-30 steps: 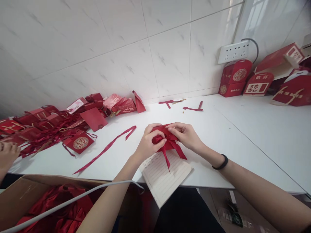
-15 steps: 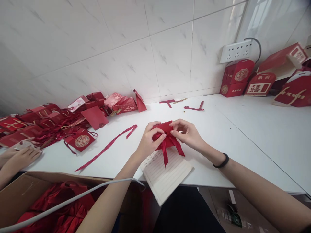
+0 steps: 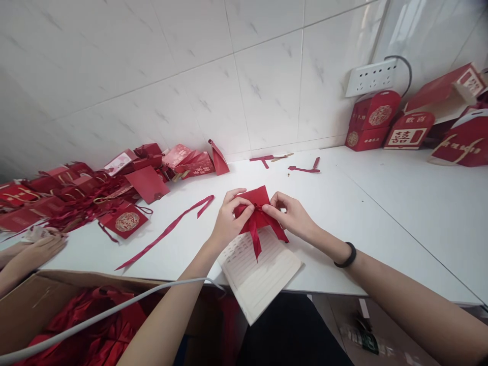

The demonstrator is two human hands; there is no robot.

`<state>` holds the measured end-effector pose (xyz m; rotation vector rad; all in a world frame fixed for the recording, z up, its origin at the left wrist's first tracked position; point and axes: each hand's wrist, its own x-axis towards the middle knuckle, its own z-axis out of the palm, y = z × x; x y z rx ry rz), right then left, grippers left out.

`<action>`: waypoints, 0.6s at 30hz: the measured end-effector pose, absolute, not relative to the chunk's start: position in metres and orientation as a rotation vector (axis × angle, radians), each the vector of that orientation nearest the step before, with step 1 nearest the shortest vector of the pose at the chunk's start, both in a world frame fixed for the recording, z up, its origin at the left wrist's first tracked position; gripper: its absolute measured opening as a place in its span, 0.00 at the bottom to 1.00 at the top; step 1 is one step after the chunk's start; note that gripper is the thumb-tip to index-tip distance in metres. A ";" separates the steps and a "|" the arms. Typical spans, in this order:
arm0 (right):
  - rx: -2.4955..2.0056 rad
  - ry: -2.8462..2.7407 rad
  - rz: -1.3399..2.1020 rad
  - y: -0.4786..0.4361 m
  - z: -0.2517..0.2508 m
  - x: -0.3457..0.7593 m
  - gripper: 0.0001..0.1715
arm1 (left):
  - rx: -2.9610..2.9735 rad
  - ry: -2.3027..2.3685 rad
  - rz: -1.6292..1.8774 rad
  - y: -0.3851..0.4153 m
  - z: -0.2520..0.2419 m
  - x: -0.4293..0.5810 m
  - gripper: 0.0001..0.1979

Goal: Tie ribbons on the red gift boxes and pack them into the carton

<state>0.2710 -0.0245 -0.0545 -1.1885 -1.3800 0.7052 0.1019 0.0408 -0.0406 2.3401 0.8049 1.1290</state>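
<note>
A small red box (image 3: 260,195) with a dark red ribbon (image 3: 255,238) tied in a bow is between my hands, above an open lined notebook (image 3: 263,279) with handwriting. My left hand (image 3: 232,216) pinches the bow's left loop close to the knot. On the other side, my right hand (image 3: 290,213) pinches the right loop between thumb and fingers. Two ribbon tails hang down over the front of the box and the notebook. A loose strip of ribbon (image 3: 168,231) lies on the white table to the left.
Red gift boxes (image 3: 80,183) are heaped at the left, and more boxes (image 3: 407,132) stand at the right under a power strip (image 3: 371,77). A cardboard carton (image 3: 57,277) of red items sits below the table edge, crossed by a grey cable (image 3: 125,300). Another person's hand (image 3: 38,254) is far left.
Both hands have drawn in at the knot, and the right thumb and fingers have moved down from the box's top edge onto the bow. More of the box's top shows.
</note>
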 end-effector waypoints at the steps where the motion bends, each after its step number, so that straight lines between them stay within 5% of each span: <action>1: -1.195 -1.377 0.712 -0.024 -0.055 0.271 0.26 | 2.337 0.797 1.132 0.041 -0.042 0.101 0.04; 18: -1.119 -1.216 0.976 -0.020 -0.052 0.275 0.28 | 2.169 0.735 1.213 0.046 -0.055 0.097 0.03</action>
